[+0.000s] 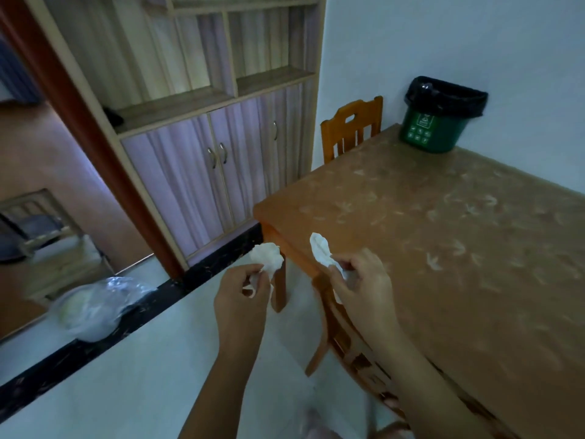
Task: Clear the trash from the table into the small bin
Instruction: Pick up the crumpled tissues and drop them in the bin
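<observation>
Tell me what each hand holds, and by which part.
The left hand pinches a crumpled tissue by its lower end; the right hand pinches a twisted tissue around its middle.

Room is dimly lit w/ a cool, bluish cast; soft light is caught on the bench [443,232] top, no hard shadows. Motion blur is seen at left on the plastic bag [91,308]. Lines of the cabinet [205,153] are bent by wide-angle distortion.

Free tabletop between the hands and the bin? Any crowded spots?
Table is bare from its near corner to the bin by the wall. Only crowding: left hand and right hand, each gripping a tissue, at that near corner.
</observation>
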The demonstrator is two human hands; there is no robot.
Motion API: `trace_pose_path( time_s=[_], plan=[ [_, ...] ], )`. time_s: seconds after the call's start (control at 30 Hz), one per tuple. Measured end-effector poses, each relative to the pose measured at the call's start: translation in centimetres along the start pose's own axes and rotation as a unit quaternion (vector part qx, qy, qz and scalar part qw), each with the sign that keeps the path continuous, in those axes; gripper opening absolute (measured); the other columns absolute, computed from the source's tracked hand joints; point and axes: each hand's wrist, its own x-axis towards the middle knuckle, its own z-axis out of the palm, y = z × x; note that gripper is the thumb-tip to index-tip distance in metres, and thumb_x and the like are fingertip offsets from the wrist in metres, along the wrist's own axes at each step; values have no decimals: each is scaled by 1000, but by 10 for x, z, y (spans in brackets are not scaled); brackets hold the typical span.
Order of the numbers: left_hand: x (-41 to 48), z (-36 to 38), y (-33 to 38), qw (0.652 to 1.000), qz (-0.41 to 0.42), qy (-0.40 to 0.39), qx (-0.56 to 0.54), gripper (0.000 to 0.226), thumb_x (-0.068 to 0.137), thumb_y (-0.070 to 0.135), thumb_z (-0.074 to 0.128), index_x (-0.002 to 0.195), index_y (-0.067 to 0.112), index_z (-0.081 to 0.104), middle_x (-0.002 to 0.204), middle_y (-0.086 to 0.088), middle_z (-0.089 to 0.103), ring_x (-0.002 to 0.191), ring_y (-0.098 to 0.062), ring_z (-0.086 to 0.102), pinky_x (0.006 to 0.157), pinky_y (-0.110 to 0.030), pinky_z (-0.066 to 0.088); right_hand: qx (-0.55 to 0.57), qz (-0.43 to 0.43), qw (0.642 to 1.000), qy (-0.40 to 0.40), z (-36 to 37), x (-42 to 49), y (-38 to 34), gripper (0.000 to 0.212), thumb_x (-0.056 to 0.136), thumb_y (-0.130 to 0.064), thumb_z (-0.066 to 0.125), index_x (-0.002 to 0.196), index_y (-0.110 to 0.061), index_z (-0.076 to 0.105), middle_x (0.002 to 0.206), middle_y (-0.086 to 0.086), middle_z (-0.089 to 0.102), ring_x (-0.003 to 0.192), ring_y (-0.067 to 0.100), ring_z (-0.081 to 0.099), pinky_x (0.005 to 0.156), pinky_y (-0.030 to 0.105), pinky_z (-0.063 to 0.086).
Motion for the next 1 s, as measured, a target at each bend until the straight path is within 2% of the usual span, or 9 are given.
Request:
trace_pose_path(
  time_s=[0.2,0.33,0.4,0.5,0.57,0.67,0.77,0.87,1.0],
  plan=[
    [85,5,-24,1000,9,18,0,17,82,9,64,87,24,60,80,20,53,75,-3,55,60,-6,37,24,-26,999,-22,59,74,-9,6,79,-13,65,83,-15,62,79,-5,54,79,13,48,70,1,31],
    [159,32,-25,999,49,-8,10,10,81,7,64,89,13,65,76,21,52,72,-6,56,64,-14,41,29,-40,999,-2,91,147,-7,5,79,-8,64,82,-12,62,80,-4,54,78,13,47,71,3,32],
    [198,46,-20,997,61,-30,22,10,82,6,63,88,14,65,77,22,51,73,-4,53,65,-12,40,33,-31,999,9,104,181,-6,7,79,-4,64,82,-9,63,80,-1,56,79,15,48,70,3,32],
    [254,66,-15,996,74,-46,30,11,82,7,62,91,13,65,80,15,54,74,3,52,64,-3,40,37,-20,999,27,122,228,-3,6,79,-3,65,82,-8,63,79,-2,54,79,15,49,68,5,33],
    [285,78,-15,996,73,-54,23,10,83,7,62,91,11,65,86,5,58,74,0,52,64,1,38,31,-18,998,45,133,255,0,7,78,-2,65,81,-7,62,79,-4,51,77,16,48,67,4,33],
    [323,92,-20,995,66,-72,19,10,83,6,61,89,15,63,89,-2,61,75,-7,55,65,1,38,30,-9,998,58,149,287,5,9,76,1,66,79,-6,61,78,-4,51,74,16,48,68,3,33],
    [358,106,-28,995,58,-83,0,15,83,6,61,84,21,61,87,-1,61,75,-3,55,64,-1,39,27,3,998,48,169,316,9,9,77,1,65,81,-7,63,77,-3,53,76,17,48,67,4,33],
    [398,121,-41,993,57,-107,-10,11,83,6,61,86,16,64,88,-1,60,75,0,54,64,-1,39,21,27,998,54,192,345,13,12,77,0,66,83,-10,63,79,-1,57,77,17,50,68,4,34],
    [467,136,-56,986,79,-146,-20,9,82,6,61,87,13,66,86,-1,63,77,-6,57,63,-4,39,8,70,994,81,232,394,8,12,78,-3,65,84,-13,64,81,-1,58,80,18,53,68,16,37]
  ],
)
